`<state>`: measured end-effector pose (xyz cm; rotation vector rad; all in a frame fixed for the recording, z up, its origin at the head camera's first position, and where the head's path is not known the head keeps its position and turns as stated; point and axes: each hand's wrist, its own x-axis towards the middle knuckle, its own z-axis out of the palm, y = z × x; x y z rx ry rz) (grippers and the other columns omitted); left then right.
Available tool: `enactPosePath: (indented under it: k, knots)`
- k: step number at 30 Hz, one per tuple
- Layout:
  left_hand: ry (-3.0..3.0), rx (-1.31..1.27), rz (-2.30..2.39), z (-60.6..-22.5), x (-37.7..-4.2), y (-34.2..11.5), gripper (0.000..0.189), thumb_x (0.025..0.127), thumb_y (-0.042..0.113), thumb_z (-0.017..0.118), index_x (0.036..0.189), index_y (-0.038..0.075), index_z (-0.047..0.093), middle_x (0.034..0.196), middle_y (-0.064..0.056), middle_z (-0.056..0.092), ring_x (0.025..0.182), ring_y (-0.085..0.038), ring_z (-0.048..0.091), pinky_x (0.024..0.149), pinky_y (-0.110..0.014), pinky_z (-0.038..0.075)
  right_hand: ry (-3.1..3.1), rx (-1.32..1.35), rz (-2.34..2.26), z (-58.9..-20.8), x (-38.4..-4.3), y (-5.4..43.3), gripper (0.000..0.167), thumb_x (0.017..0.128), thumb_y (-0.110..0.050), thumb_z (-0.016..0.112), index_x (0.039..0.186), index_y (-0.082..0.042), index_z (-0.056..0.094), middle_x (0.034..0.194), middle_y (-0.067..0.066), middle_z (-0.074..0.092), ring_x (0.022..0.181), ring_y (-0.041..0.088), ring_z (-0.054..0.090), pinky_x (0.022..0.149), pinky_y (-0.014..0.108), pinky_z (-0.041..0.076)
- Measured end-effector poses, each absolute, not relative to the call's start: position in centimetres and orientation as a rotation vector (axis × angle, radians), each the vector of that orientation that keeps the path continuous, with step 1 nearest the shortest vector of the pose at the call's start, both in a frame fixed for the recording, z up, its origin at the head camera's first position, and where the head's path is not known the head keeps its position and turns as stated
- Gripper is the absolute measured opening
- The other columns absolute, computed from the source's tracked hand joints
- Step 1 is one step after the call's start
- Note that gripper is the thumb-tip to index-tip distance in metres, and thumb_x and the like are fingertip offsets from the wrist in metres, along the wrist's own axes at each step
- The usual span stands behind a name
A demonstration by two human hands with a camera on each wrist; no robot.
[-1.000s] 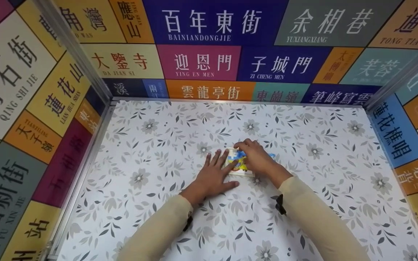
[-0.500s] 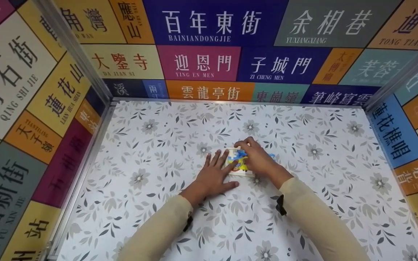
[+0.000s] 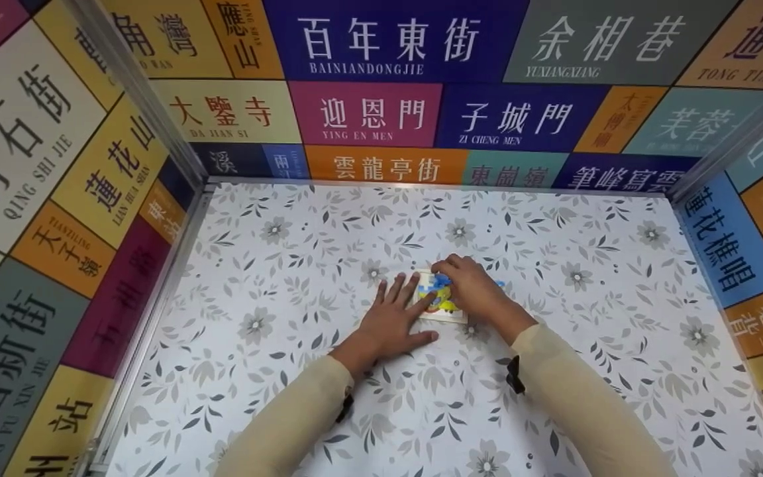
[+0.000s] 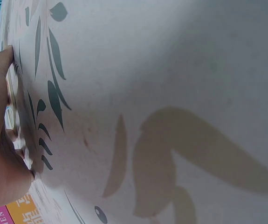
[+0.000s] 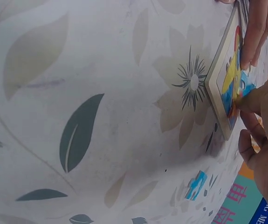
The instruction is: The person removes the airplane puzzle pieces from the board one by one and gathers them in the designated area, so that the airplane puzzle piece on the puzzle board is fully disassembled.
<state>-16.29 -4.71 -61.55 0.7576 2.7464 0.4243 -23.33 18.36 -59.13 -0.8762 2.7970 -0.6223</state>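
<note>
A small wooden jigsaw puzzle [image 3: 449,318] with a pale frame and a yellow, blue and red picture lies flat on the table. My left hand [image 3: 391,324] rests at its left side, fingers spread and straight, the index finger reaching over the picture. From the right, my right hand [image 3: 474,288] bends over the puzzle, pinching a blue puzzle piece [image 5: 247,85] at the picture; the fingers partly hide it. In the right wrist view, the thumb tip is right at the picture's surface. The left wrist view shows my left hand [image 4: 1,140] only at the edge.
A loose blue puzzle piece [image 5: 196,185] lies on the tabletop to the right of the puzzle. White floral paper [image 3: 275,384] covers the table. Panels with large lettering [image 3: 381,40] wall it in at the back and on both sides.
My right hand's fingers shift slightly over the puzzle, and the blue piece under them shows a little more. My left hand stays in place.
</note>
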Motion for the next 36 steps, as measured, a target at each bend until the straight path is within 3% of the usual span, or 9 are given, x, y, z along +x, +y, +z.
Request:
enactPosePath:
  k: [12,22,31,36]
  knots:
    - [2.737,0.761,0.403,-61.57,-16.45,-4.53,0.084,0.108,0.076,0.043,0.179,0.036,0.019,0.189,-0.009,0.002,0.176,-0.037,0.000,0.140,-0.063,0.006,2.798,-0.922,-0.526,-58.94,-23.50,18.76,0.031,0.104,0.007,0.065,0.132,-0.005,0.073,0.134,0.017,0.065,0.125,0.040,0.065,0.112,0.057,0.055]
    - [2.753,0.786,0.437,-61.63,-16.30,-4.67,0.083,0.109,0.074,0.046,0.178,0.034,0.024,0.189,-0.011,0.005,0.175,-0.039,0.004,0.140,-0.065,0.009,2.786,-0.991,-0.643,-59.04,-23.54,19.04,0.022,0.104,-0.001,0.070,0.125,0.001,0.078,0.129,0.018,0.067,0.117,0.039,0.065,0.104,0.057,0.057]
    - [2.738,0.769,0.409,-61.94,-16.34,-4.67,0.084,0.109,0.076,0.043,0.178,0.037,0.019,0.189,-0.009,0.001,0.176,-0.037,0.000,0.140,-0.064,0.006,2.817,-0.943,-0.587,-59.15,-23.44,18.89,0.028,0.106,-0.008,0.072,0.134,-0.004,0.076,0.133,0.016,0.070,0.120,0.039,0.064,0.108,0.062,0.054]
    - [2.746,0.760,0.403,-62.02,-16.44,-4.82,0.084,0.109,0.076,0.043,0.179,0.037,0.019,0.189,-0.009,0.001,0.176,-0.037,0.000,0.140,-0.063,0.006,2.844,-0.954,-0.586,-58.85,-23.35,19.26,0.023,0.105,-0.009,0.074,0.127,-0.009,0.079,0.132,0.012,0.072,0.117,0.038,0.064,0.104,0.065,0.054]
